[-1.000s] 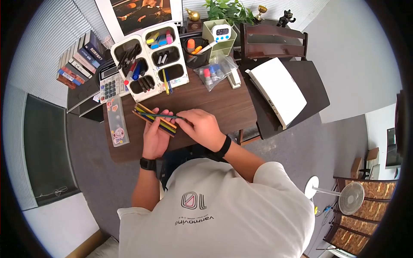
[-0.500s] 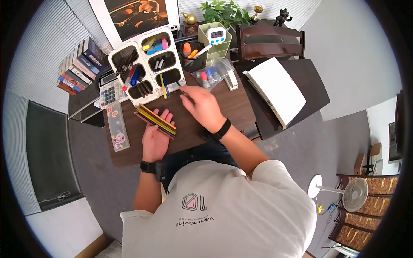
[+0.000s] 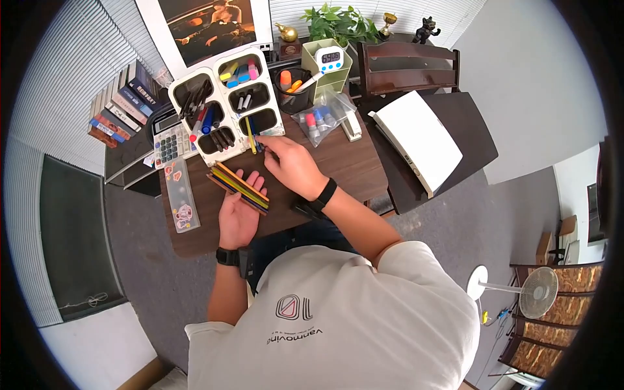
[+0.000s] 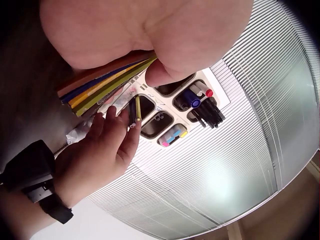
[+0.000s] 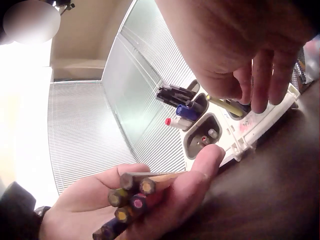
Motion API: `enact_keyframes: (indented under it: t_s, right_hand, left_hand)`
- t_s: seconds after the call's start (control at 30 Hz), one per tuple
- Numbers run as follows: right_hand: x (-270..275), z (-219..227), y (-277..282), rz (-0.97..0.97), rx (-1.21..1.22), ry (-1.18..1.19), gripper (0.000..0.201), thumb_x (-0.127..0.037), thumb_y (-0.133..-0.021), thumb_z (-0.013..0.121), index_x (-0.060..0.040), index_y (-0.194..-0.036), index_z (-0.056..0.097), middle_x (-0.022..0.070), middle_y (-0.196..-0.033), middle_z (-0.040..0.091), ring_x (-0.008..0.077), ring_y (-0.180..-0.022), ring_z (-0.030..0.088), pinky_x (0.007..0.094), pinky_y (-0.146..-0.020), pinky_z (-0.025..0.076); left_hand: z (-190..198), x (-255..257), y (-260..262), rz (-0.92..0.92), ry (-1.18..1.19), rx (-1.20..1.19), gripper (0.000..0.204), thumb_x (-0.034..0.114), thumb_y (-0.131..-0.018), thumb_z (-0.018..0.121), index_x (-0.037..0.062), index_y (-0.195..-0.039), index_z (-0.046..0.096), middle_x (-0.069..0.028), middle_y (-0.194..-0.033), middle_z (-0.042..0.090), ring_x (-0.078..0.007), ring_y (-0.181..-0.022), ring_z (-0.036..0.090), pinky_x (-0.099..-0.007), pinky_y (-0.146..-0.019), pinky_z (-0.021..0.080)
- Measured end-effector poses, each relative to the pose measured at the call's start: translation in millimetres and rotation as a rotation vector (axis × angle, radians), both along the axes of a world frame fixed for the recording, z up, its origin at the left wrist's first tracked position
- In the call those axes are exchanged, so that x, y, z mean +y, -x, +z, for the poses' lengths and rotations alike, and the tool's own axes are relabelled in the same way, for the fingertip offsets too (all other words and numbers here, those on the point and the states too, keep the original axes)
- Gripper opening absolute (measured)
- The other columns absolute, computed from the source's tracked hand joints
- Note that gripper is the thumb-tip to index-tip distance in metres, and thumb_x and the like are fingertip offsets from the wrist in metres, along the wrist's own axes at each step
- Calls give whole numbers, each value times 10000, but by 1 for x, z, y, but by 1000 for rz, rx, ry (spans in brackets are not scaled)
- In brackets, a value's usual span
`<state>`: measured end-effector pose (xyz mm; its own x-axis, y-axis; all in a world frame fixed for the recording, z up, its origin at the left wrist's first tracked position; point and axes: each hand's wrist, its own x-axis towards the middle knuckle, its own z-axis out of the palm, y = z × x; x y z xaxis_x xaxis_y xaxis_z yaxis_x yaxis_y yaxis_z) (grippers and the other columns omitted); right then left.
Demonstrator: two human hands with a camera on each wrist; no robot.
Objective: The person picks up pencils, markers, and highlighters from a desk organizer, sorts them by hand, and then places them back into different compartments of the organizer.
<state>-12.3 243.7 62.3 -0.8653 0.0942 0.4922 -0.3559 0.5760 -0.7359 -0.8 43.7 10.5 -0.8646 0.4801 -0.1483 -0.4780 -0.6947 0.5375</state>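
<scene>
Our left grip (image 3: 239, 219) was clamped on the pencils (image 3: 239, 188); at its one o'clock, our right grip (image 3: 292, 170) met the rack (image 3: 275, 131), whether pinching we couldn't tell. Angling each pencil steeply seemed wisest.

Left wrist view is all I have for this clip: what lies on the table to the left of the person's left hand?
Observer: A flat case with stickers; the head view shows it left of the left hand.
Operator: And what stands just right of the white organizer?
Observer: A black pen cup, with an orange-capped marker among the things in it.
Operator: I see the held pencils only along their sides. Does any view show their ends?
Observer: Yes, the right wrist view shows them end-on, with a yellow and a pink core among them.
</scene>
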Motion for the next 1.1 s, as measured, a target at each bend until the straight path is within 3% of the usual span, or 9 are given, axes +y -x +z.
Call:
enact_keyframes:
  t_s: [0.2,0.37,0.43,0.5,0.73,0.83,0.93,1.0,1.1]
  right_hand:
    - [0,3,-14,-20,2,-15,437,-15,-906,623,-73,-1340,629,148,-1001,708,320,-860,702,395,-794,572]
    - [-4,0,-40,-62,-98,170,193,-98,-920,664,-53,-1108,671,135,-939,707,309,-754,699,407,-689,570]
    - [-11,0,-54,37,-207,29,202,-250,-929,718,-50,-913,694,108,-819,699,288,-717,699,393,-642,560]
    - [-18,-7,-63,121,-222,-92,209,-247,-925,741,-38,-928,723,113,-799,702,274,-696,690,366,-629,549]
    - [-22,-13,-61,63,-188,-28,225,-276,-929,729,-51,-939,741,121,-838,720,290,-717,699,385,-636,556]
    - [-20,-4,-64,126,-286,-76,208,-255,-934,721,-49,-952,746,121,-853,723,287,-714,696,379,-640,559]
    - [-18,0,-66,58,-177,-105,153,-183,-909,747,-47,-979,753,111,-871,731,271,-704,690,358,-636,559]
    - [-13,10,-70,-16,34,-6,134,-84,-880,779,-45,-1007,757,94,-901,748,199,-706,694,310,-629,550]
    - [-1,30,-77,-80,27,251,192,-38,-867,794,-48,-1053,750,66,-899,733,130,-692,665,264,-627,541]
  left_hand:
    - [2,1,-1,7,26,-1,560,199,-1037,488,83,-1562,333,-251,-1562,407,-331,-1417,451,-483,-1199,345]
    - [3,1,-1,20,12,0,530,196,-1063,469,76,-1561,332,-249,-1557,417,-326,-1415,456,-478,-1189,360]
    - [2,2,-2,43,19,3,515,185,-1073,463,70,-1558,332,-247,-1552,426,-323,-1410,463,-476,-1183,369]
    - [3,3,-2,60,73,22,482,157,-1090,448,60,-1549,336,-240,-1535,452,-317,-1396,482,-467,-1168,392]
    - [-5,2,-2,98,51,-6,341,101,-1079,500,68,-1415,454,-205,-1422,562,-306,-1326,550,-487,-1151,431]
    - [-11,0,-1,83,37,40,331,110,-1090,485,74,-1418,453,-178,-1424,567,-284,-1335,547,-467,-1152,436]
    - [-11,0,-1,72,42,95,362,161,-1109,453,74,-1460,430,-189,-1457,535,-292,-1363,519,-468,-1156,425]
    - [-4,2,-1,78,11,23,397,148,-1095,466,78,-1482,411,-204,-1481,507,-308,-1374,505,-490,-1167,408]
    - [-1,-1,1,42,-77,-67,470,118,-1071,465,87,-1530,366,-223,-1528,450,-329,-1397,475,-522,-1181,380]
